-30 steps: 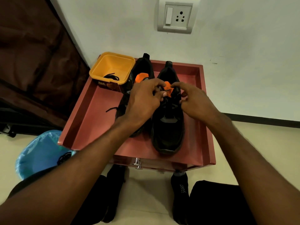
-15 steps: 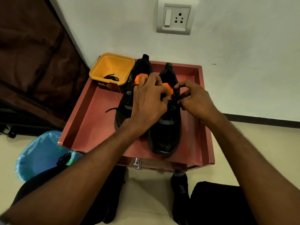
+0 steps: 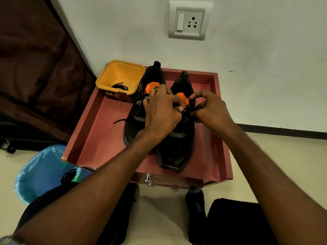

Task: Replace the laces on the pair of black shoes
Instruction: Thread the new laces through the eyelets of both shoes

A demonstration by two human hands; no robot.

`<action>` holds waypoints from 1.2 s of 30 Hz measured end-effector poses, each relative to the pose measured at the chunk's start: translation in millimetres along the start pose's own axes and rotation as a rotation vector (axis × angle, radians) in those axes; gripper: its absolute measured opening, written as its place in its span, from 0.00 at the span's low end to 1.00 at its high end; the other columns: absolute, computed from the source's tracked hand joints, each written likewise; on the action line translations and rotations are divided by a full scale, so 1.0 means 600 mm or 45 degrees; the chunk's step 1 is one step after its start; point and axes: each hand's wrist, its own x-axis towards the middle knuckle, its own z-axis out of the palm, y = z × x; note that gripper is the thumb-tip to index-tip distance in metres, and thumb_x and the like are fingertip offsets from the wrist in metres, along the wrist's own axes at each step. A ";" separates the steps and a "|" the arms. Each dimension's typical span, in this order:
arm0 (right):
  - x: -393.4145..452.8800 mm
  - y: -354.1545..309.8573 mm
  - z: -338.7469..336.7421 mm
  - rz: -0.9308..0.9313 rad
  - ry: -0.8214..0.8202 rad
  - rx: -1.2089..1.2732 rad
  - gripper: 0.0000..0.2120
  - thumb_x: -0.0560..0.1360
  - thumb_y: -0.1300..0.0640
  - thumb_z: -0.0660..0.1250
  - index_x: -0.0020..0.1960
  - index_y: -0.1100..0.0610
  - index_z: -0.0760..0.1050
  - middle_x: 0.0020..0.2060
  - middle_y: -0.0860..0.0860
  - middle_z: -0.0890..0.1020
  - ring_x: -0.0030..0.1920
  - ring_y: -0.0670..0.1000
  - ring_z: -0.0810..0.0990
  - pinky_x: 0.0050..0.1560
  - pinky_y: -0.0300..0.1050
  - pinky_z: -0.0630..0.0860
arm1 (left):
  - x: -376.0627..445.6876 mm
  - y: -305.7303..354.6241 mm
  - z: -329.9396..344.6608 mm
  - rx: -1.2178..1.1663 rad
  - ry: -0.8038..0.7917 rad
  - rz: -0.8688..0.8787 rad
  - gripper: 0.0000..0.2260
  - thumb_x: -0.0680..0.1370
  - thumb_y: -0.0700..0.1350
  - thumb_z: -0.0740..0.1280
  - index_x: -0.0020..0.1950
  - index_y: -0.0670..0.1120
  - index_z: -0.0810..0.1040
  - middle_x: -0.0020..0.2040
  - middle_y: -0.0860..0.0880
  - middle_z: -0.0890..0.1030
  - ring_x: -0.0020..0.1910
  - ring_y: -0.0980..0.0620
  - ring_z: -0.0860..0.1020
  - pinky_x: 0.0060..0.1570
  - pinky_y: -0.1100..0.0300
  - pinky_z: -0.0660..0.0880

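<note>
Both black shoes stand side by side, toes toward me, on the red table, which has a raised rim. My left hand is curled over the top eyelets of the right-hand shoe, its fingers pinching the black lace there; my knuckles cover the lace's path, so I cannot tell which eyelet it passes through. My right hand pinches the same lace from the other side, forefinger arched above it. The orange tongue tab shows only partly between my hands.

The left-hand shoe is largely hidden behind my left hand and forearm; one loose lace end trails out from it onto the table. Whether its lacing is complete cannot be made out.

The yellow tub sits at the far left corner, just beside that shoe, with a dark lace coiled inside. A blue-lined bin stands on the floor to the left, cut off by my arm.
</note>
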 end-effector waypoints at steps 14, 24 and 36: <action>-0.001 0.002 0.007 -0.040 0.005 -0.047 0.22 0.73 0.65 0.77 0.60 0.46 0.77 0.41 0.51 0.85 0.39 0.50 0.87 0.41 0.55 0.86 | -0.017 0.026 0.009 0.263 0.131 -0.005 0.08 0.77 0.51 0.74 0.56 0.58 0.82 0.62 0.50 0.71 0.68 0.46 0.67 0.64 0.46 0.65; -0.007 -0.004 0.010 -0.020 0.043 -0.042 0.21 0.73 0.66 0.76 0.59 0.45 0.78 0.39 0.50 0.85 0.36 0.48 0.86 0.40 0.52 0.86 | -0.002 0.011 0.014 -0.004 -0.149 -0.047 0.05 0.80 0.42 0.72 0.53 0.50 0.85 0.63 0.52 0.72 0.68 0.48 0.64 0.54 0.52 0.55; -0.013 -0.013 0.004 -0.051 0.091 -0.156 0.20 0.73 0.63 0.76 0.59 0.44 0.79 0.39 0.48 0.85 0.35 0.46 0.85 0.36 0.45 0.83 | -0.004 0.000 0.007 0.043 -0.059 0.097 0.03 0.80 0.47 0.72 0.53 0.53 0.83 0.64 0.53 0.73 0.69 0.48 0.66 0.58 0.50 0.56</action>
